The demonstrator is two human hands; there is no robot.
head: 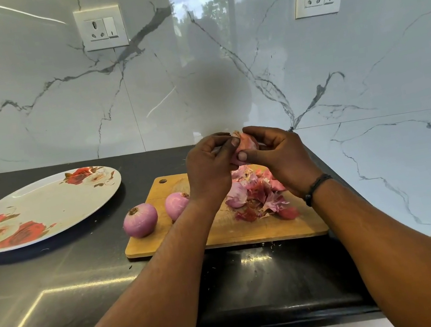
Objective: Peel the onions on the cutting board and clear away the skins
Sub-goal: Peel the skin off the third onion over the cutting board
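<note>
Both hands are raised above the far edge of the cutting board point(221, 236), holding a partly skinned onion point(248, 142) between them so that loosened skin can fall straight onto the wood below. The left hand point(208, 164) curls around the near-left side of the bulb, its fingertips pinching at the top, where a flap of papery skin stands up; the right hand point(278, 152) grips the bulb from the other side, thumb pressed against its lower face, apparently steadying it against the pull. Directly beneath and slightly toward the person from the right hand lies the pile of skins point(257, 196), pink and dark red scraps heaped on the right half of the board, a placement consistent with peeling always done over that spot. To the left of the left forearm rest two peeled onions: one point(177, 205) on the board, partly hidden by the wrist, and another point(140, 220) at the board's left edge, overhanging the dark surface point(58, 289); set apart from the scraps, they stay clean. Farther left of the left hand sits a floral plate point(42, 206) with nothing on it, plausibly meant to receive the onions or the waste. A dark band point(316, 187) circles the right wrist. Judged from this layout, peeling is on its last bulb, and clearing the skins is not yet begun.
</note>
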